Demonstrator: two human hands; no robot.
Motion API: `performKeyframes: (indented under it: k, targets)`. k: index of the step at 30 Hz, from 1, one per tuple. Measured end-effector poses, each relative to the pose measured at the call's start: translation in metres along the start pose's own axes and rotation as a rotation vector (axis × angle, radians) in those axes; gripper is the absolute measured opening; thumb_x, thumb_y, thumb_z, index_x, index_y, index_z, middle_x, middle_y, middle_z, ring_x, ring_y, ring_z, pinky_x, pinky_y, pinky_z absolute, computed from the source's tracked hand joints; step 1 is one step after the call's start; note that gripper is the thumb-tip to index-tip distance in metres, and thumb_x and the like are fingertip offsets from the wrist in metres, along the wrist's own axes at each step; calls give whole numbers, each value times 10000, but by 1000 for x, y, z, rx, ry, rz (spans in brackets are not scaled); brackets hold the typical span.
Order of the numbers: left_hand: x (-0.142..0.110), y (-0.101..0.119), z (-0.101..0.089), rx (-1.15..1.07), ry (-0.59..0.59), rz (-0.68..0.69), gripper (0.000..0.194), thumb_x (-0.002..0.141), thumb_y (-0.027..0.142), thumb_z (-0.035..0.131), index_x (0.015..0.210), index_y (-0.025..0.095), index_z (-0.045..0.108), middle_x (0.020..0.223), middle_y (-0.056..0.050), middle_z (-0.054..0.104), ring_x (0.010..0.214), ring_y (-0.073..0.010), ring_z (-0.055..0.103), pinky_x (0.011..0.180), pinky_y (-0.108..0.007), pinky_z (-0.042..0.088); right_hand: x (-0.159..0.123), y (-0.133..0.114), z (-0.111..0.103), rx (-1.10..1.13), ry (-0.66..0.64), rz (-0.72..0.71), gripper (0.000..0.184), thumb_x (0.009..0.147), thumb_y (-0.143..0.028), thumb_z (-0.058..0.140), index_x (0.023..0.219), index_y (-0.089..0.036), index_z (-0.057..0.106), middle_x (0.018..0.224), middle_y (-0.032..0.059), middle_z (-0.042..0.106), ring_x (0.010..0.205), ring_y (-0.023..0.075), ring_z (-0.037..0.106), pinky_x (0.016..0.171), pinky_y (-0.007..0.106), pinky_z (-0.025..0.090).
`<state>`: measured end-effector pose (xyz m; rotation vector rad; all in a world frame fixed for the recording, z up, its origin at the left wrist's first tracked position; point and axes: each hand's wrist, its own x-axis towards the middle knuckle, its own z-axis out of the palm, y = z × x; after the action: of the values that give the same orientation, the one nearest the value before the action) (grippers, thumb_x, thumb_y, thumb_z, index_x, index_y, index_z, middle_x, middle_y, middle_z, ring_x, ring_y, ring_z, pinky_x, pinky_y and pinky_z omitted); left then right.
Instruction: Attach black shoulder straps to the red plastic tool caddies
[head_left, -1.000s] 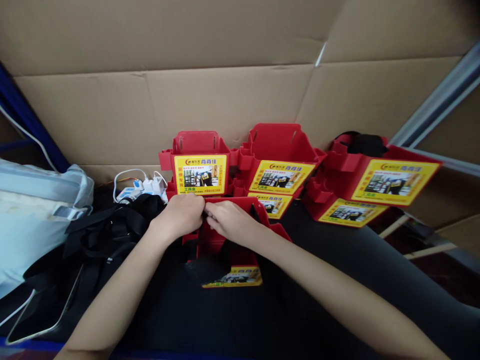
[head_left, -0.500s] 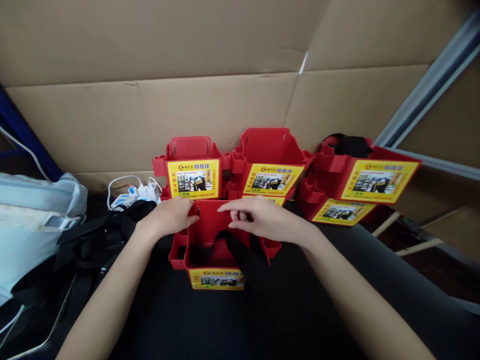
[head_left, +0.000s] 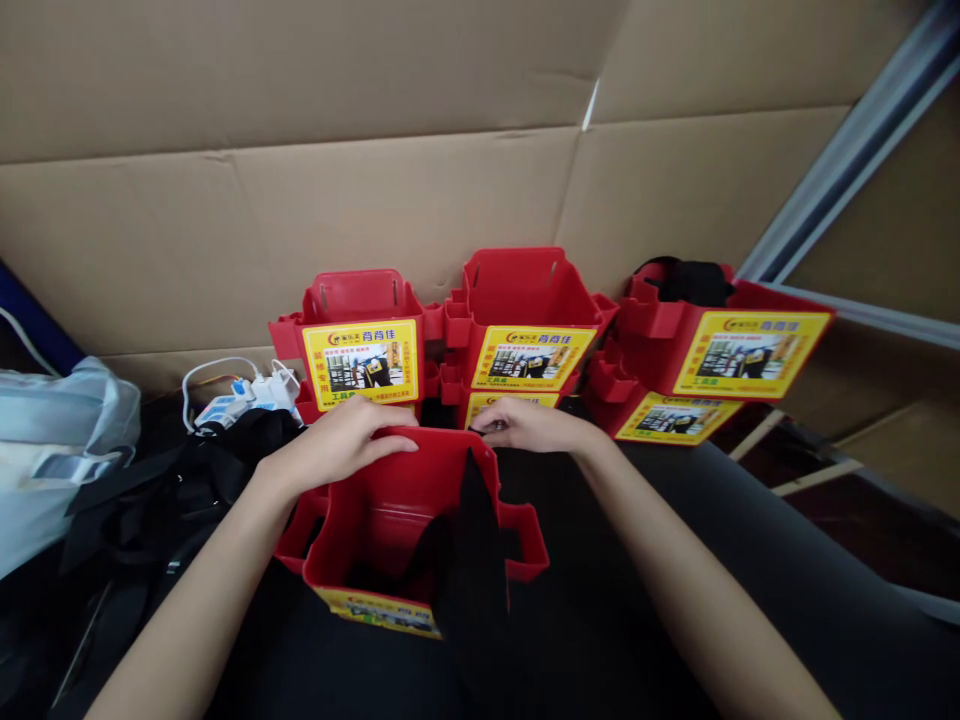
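Note:
A red plastic tool box (head_left: 405,470) with a yellow label and side pockets sits in front of me, its open top toward me. My left hand (head_left: 345,445) is closed over the top rim of its back wall, thumb on the inner side. A wide black strap (head_left: 476,540) rises out of the box to the slot near the back wall's right corner. Just behind that corner my right hand (head_left: 517,425) is pinched at the strap's end, of which only a dark bit shows between the fingers.
Behind stand stacked red tool boxes, at left (head_left: 356,295), middle (head_left: 517,280) and right (head_left: 660,320). A power strip (head_left: 247,400) with white plugs, heaped black straps (head_left: 187,480) and a pale bag (head_left: 67,430) are on the left. A cardboard wall (head_left: 375,210) closes the back.
The tool box has come nearer and turned and tilted. My right hand has moved from in front of the back wall to behind its right corner; the strap now reaches up to the slot.

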<state>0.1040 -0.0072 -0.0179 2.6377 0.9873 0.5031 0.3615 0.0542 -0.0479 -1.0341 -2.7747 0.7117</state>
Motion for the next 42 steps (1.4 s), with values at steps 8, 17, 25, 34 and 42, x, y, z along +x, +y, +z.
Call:
performKeyframes:
  k: [8, 17, 25, 34, 42]
  targets:
    - [-4, 0, -7, 16, -36, -18, 241, 888, 339, 413, 822, 163, 563, 757, -14, 606, 677, -131, 544, 637, -235, 395, -25, -15, -13, -67, 117, -29, 602, 682, -181, 659, 1255, -241, 486, 1300, 40, 486, 1204, 218, 423, 985, 325, 334]
    - [-5, -1, -7, 27, -38, -21, 230, 880, 340, 429, 812, 164, 561, 762, -12, 610, 679, -128, 548, 641, -229, 389, -8, 4, 4, -140, -88, 325, 205, 699, -169, 629, 888, -114, 686, 835, 87, 680, 824, 218, 623, 744, 286, 454]
    - [-5, 3, -8, 25, -48, -45, 209, 881, 318, 429, 835, 170, 568, 772, -11, 616, 691, -130, 550, 645, -228, 386, -20, -26, -11, 53, 108, -152, 413, 797, -265, 533, 1203, -191, 531, 1218, 42, 550, 1097, 170, 509, 915, 266, 385]
    - [4, 2, 1, 23, -18, 40, 239, 887, 341, 406, 777, 164, 524, 692, -11, 549, 621, -123, 504, 595, -223, 370, -10, -29, -2, -280, -101, 350, 179, 674, -95, 481, 660, -132, 656, 548, 36, 621, 532, 141, 571, 493, 210, 357]
    - [1, -1, -6, -40, -86, 91, 233, 895, 323, 386, 791, 160, 516, 696, -7, 532, 624, -117, 493, 603, -226, 378, -18, -19, -7, -397, -60, 632, 244, 644, -60, 521, 829, -125, 666, 657, 93, 657, 577, 186, 616, 505, 240, 397]
